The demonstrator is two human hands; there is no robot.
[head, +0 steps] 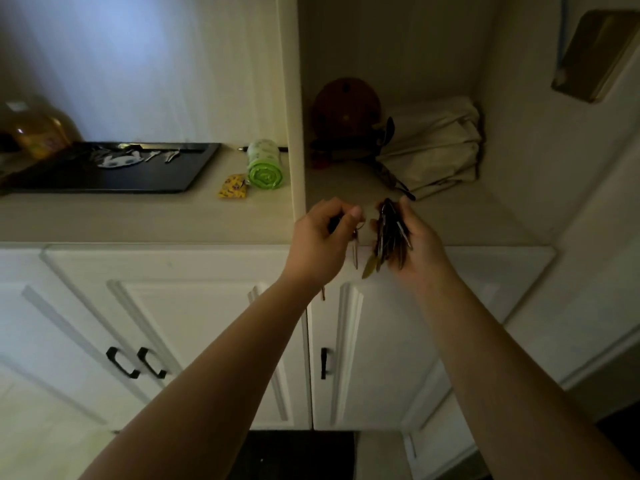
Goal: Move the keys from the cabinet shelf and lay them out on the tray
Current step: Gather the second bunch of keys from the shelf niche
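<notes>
My right hand [417, 242] grips a dark bunch of keys [389, 237] at the front edge of the cabinet shelf [457, 220]. My left hand [322, 244] is closed on a key ring with a single key [355, 249] hanging down from it. Both hands hover close together, just in front of the shelf. The black tray [114, 178] lies on the counter to the far left. On it rest a cat-shaped key tag [119, 160] and a few small keys [162, 155].
A green roll [265, 164] and a yellow tag [233, 186] lie on the counter beside the tray. A brown round object [346, 107] and a cream cloth bag [436, 143] fill the back of the shelf. An amber bottle [38, 129] stands far left. Cabinet doors are below.
</notes>
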